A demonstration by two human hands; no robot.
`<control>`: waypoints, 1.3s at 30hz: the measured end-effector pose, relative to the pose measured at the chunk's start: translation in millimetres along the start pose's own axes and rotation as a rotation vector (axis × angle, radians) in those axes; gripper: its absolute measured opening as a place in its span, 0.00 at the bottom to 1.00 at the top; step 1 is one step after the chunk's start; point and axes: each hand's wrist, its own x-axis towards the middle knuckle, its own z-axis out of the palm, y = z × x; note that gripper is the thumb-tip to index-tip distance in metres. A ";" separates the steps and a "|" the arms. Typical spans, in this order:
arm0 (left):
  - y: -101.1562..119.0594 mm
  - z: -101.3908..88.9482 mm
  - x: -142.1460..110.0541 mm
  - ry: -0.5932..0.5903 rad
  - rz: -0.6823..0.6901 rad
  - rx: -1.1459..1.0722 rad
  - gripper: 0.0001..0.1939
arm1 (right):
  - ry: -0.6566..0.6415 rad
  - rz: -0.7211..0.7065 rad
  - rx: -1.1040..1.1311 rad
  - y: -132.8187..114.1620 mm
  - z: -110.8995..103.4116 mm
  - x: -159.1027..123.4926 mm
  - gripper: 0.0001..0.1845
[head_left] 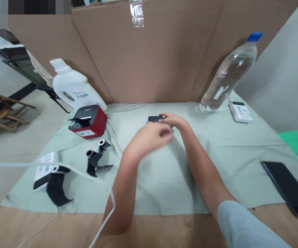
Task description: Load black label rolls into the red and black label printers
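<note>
A small black box-like object point(154, 119) rests on the pale green cloth point(161, 186), toward the cardboard at the back. Its lower part is hidden behind my left hand. My right hand point(173, 120) grips the object's right end, fingers bent around it. Nearer to me, my left hand point(151, 137) is raised above the cloth with its fingers curled in. It is slightly blurred, and I cannot see whether something is inside it.
At left are a white jug point(72, 84), a red and black device point(92, 122), black straps point(97, 160), a white power bank point(45, 168) and a white cable point(79, 170). At right stand a water bottle point(228, 77), another power bank point(242, 112) and a phone point(288, 186). Cardboard point(149, 62) walls the back.
</note>
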 end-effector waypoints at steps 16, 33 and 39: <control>-102.7 -0.3 95.0 0.104 -0.477 -0.440 0.13 | -0.069 -0.011 0.247 13.2 1.2 2.1 0.43; -133.8 38.0 71.7 0.312 -0.209 0.620 0.21 | 0.539 -0.089 -0.444 1.9 38.6 -64.6 0.42; -130.9 62.2 54.0 0.141 -0.215 0.782 0.31 | 0.771 0.090 -0.531 128.1 -76.9 -105.4 0.45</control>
